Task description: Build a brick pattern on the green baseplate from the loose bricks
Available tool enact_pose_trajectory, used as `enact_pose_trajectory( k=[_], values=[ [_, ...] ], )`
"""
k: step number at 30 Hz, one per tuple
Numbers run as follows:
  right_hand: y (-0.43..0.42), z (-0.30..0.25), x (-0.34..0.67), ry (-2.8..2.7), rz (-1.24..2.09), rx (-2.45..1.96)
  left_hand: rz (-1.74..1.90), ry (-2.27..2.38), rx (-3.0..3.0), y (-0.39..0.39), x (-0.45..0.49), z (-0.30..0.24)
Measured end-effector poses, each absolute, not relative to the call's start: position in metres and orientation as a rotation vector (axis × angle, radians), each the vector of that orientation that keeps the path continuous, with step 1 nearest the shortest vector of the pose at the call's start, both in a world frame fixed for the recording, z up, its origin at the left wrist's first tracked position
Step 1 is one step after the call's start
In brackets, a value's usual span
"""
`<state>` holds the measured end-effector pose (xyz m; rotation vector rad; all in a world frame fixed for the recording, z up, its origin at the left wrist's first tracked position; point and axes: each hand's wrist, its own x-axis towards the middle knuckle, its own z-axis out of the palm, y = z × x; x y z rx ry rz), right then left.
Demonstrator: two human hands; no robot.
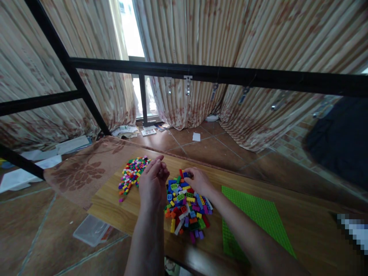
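Observation:
A heap of many-coloured building bricks lies on the wooden table. My left hand hovers at the heap's left edge, fingers bunched together in a pinch; what it holds, if anything, is hidden. My right hand rests on the far side of the heap, fingers curled around a blue brick. A second, smaller pile of tiny coloured bricks lies to the left of my left hand. A green baseplate lies flat to the right of my right forearm.
A brown patterned cloth covers the table's left end. Black metal frame bars cross above the table. A clear plastic lid and papers lie on the tiled floor. Curtains hang behind.

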<state>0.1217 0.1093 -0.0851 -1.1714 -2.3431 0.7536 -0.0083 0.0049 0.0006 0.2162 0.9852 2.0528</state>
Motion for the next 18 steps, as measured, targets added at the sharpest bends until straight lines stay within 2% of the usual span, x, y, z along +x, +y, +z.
enact_pose_trajectory(
  k=[18],
  values=[
    [0.111, -0.088, 0.174, -2.203, 0.799, -1.195, 2.032, 0.992, 0.219, 0.007, -0.001, 0.002]
  ],
)
